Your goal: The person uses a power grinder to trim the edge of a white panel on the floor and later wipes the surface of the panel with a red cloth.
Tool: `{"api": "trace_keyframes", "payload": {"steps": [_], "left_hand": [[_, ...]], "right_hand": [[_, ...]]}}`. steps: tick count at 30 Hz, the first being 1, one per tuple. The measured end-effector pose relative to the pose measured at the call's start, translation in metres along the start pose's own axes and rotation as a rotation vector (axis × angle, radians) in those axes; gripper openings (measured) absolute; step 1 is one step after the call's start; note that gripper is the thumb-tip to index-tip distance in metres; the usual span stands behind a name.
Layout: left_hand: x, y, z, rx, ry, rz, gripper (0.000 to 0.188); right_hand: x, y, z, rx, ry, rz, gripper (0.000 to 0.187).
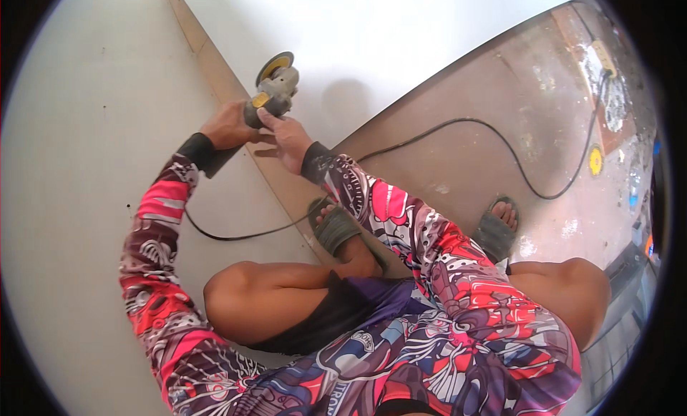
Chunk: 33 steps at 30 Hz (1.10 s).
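An angle grinder (275, 90) with a yellow-and-black disc (274, 65) is raised in front of me, its disc end pointing away. My left hand (230, 124) is wrapped round the body of the grinder from the left. From the right, my right hand (288, 140) has its thumb on the body just behind the yellow-marked part, with its fingers near the handle, partly hidden. A black power cord (243, 237) hangs below my left forearm and runs off to the right. Behind the grinder lies a large white panel (386, 37), on which a shadow falls.
A brown wooden strip (222, 80) runs along the panel's left edge toward my sandalled foot (335, 226). My other foot (499, 226) rests on the stained floor (444, 158). To the right lie a yellow disc (595, 160) and a power outlet strip (603, 57) with the cord plugged in.
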<state>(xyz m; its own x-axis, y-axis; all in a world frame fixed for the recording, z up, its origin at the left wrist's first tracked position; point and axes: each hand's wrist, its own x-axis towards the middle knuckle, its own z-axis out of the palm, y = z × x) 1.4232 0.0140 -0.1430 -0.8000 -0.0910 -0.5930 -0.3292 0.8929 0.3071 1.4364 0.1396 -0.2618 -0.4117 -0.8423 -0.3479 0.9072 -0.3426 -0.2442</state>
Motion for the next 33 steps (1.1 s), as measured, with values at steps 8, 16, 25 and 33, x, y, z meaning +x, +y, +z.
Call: {"api": "trace_keyframes", "payload": {"steps": [8,16,25,33], "left_hand": [[-0.039,0.020,-0.018,0.382,-0.192,-0.232,0.041],[-0.035,0.022,-0.005,0.445,-0.290,-0.300,0.039],[-0.036,0.021,-0.001,0.529,-0.324,-0.340,0.045],[-0.035,0.017,0.006,0.495,-0.325,-0.310,0.046]], "right_hand": [[-0.022,0.044,0.025,0.429,-0.240,0.270,0.071],[-0.026,0.056,0.029,0.512,-0.288,0.398,0.099],[-0.027,0.050,0.030,0.449,-0.322,0.460,0.094],[-0.027,0.054,0.025,0.466,-0.331,0.460,0.079]]}}
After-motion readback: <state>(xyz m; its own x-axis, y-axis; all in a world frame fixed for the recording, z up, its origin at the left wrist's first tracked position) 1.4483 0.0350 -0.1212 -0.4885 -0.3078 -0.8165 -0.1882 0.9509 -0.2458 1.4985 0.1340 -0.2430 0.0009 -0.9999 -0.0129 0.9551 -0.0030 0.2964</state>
